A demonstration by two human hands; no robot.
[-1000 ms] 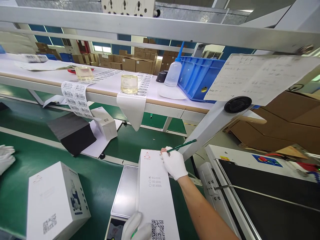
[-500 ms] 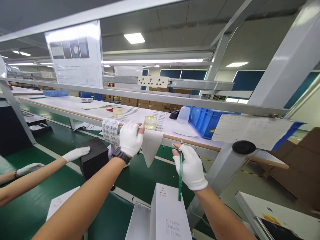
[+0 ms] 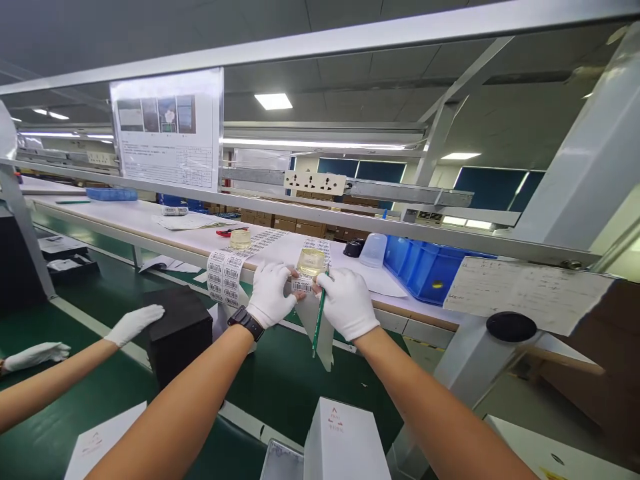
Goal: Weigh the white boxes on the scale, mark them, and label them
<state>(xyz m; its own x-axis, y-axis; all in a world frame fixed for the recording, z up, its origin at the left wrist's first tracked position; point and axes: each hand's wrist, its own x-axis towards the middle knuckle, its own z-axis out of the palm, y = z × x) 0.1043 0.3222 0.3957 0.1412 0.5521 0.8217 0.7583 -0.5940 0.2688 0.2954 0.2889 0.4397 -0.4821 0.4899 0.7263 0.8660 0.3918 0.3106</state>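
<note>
Both my hands wear white gloves and meet at the shelf edge. My left hand [image 3: 271, 295] pinches a barcode label [image 3: 302, 285] on the label strip [image 3: 320, 250] that hangs over the edge. A glass jar of yellowish liquid [image 3: 311, 261] weighs the strip down on the shelf. My right hand [image 3: 347, 304] holds a green pencil [image 3: 317, 330] pointing down, and its fingertips touch the same label. The strip's bare white backing [image 3: 324, 337] hangs below my hands. A white carton [image 3: 345, 440] stands upright below, beside a metal scale plate [image 3: 277, 460].
A co-worker's gloved hand [image 3: 135, 323] rests on a black box [image 3: 177, 333] at the left, the other hand [image 3: 35, 355] lower down. The shelf [image 3: 150, 220] carries a second label sheet [image 3: 224, 279], a squeeze bottle [image 3: 373, 249] and a blue bin [image 3: 425, 267]. A paper sheet [image 3: 530, 293] hangs at the right.
My view rose from the carton to the shelf. My left hand left the carton and reached the label strip; my right hand followed with the pencil and now touches the label too.
</note>
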